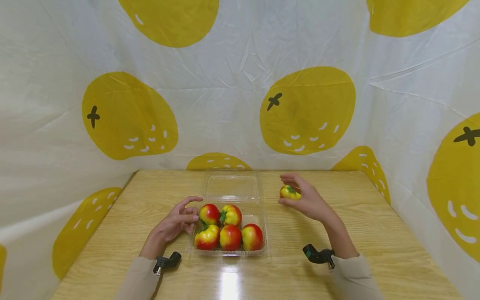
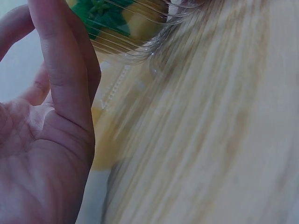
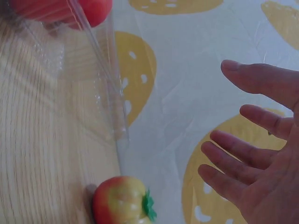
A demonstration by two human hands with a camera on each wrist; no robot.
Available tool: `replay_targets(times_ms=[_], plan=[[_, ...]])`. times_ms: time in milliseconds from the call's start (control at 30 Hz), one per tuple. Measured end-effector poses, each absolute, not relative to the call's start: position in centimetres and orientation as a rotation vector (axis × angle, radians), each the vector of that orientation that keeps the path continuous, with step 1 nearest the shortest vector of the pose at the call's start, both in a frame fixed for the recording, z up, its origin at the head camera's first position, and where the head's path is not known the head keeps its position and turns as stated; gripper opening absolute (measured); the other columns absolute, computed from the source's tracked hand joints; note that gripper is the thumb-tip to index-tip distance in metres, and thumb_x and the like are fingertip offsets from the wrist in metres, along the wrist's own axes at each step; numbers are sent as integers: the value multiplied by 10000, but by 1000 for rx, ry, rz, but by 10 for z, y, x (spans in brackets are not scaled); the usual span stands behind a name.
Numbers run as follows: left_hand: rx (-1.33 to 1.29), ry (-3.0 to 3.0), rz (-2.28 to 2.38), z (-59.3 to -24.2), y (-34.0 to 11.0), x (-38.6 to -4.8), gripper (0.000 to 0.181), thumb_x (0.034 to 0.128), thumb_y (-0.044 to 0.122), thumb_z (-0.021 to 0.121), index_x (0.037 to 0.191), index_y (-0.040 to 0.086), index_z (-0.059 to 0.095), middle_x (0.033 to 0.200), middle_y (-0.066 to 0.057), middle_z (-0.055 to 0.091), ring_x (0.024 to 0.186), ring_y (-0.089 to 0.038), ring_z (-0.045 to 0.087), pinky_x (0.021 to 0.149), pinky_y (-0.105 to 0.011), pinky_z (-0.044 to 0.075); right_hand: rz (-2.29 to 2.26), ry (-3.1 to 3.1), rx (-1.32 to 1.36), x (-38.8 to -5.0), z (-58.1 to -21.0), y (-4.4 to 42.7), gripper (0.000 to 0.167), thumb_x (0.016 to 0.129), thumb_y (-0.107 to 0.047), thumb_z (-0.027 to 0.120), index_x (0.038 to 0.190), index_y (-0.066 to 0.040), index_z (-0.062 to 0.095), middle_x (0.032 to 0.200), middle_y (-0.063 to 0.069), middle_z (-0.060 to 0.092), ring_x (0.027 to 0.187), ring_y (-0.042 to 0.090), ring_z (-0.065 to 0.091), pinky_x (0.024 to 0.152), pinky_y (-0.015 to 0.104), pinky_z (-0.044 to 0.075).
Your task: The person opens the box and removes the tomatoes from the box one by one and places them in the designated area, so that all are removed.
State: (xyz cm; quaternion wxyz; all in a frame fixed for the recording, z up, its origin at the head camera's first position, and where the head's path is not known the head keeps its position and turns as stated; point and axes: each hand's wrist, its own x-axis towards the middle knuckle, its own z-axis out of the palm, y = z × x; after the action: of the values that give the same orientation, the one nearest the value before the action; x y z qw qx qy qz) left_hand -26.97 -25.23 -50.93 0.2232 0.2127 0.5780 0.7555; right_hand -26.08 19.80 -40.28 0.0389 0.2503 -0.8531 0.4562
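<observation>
A clear plastic clamshell box [image 1: 267, 233] holds several red-and-yellow, tomato-like fruits [image 1: 230, 237] with green leafy tops. My left hand [image 1: 176, 221] is at the box's left side with relaxed fingers; in the left wrist view its fingers are close to the ribbed clear wall, and I cannot tell whether they touch. One more such fruit [image 3: 122, 200] sits on the table to the right of the box. My right hand [image 1: 309, 200] is beside that fruit, fingers and thumb spread; the right wrist view shows a gap between hand [image 3: 261, 158] and fruit.
The box's transparent lid [image 1: 232, 186] lies folded back toward the rear edge of the wooden table [image 1: 161, 187]. A white cloth [image 1: 225, 104] printed with yellow fruits hangs behind and along both sides. Each wrist wears a black camera mount [image 1: 318, 254].
</observation>
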Motion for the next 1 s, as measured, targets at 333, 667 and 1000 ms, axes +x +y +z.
replay_targets(times_ms=[333,667,1000], plan=[[580,1617,2080,-509,-253,-269,587,988,-36,559,1521,73,338,891,26,598,609,-80,626,546,-234,589,1415,-2626,914,-248,-397,174,666,885,-135,816,1462,-81,488,1477,170,551,1356,406,543,1101,605,473],[600,1602,2086,-512,-251,-269,621,992,-5,591,1539,45,301,889,26,629,581,-83,644,537,-224,582,1396,-2700,1074,-242,-402,146,658,889,-185,817,1456,-76,501,1479,135,562,1344,398,561,1081,547,513],[590,1606,2096,-512,-252,-271,595,993,-23,573,1526,53,319,877,21,629,566,-87,652,523,-225,580,1233,-2829,1291,-242,-402,133,667,905,-246,807,1452,-32,492,1439,171,575,1298,382,588,1040,525,546]])
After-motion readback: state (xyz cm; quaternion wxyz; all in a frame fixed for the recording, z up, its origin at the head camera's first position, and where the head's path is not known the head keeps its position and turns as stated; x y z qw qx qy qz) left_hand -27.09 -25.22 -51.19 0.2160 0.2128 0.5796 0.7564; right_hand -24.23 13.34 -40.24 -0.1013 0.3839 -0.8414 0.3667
